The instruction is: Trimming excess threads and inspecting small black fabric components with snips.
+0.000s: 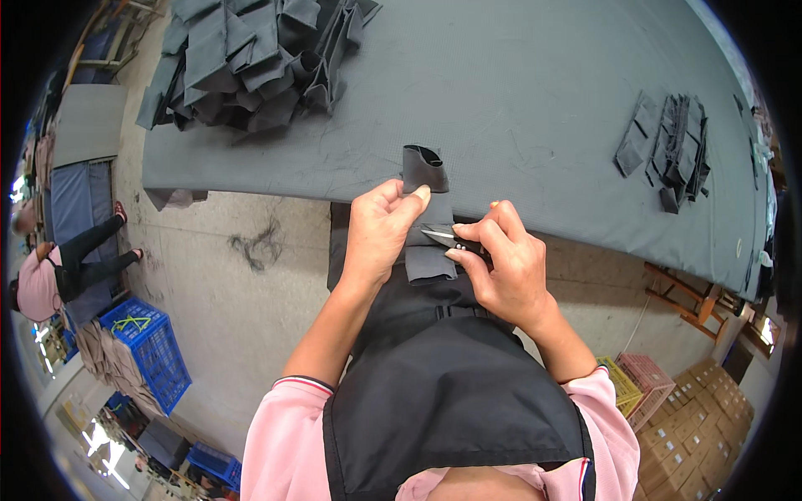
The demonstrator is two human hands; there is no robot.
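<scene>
At the table's near edge my left hand pinches a dark grey fabric strip. One end of the strip curls up into a loop on the table, and the other hangs down in front of my apron. My right hand is closed around small black thread snips. Their pointed metal blades lie over the hanging part of the strip, just right of my left fingers. Whether the blades touch the cloth I cannot tell.
A large heap of grey fabric pieces lies at the table's far left. A smaller bundle of strips rests at the right on the grey-covered table. Blue crates, cartons and another person are around on the floor.
</scene>
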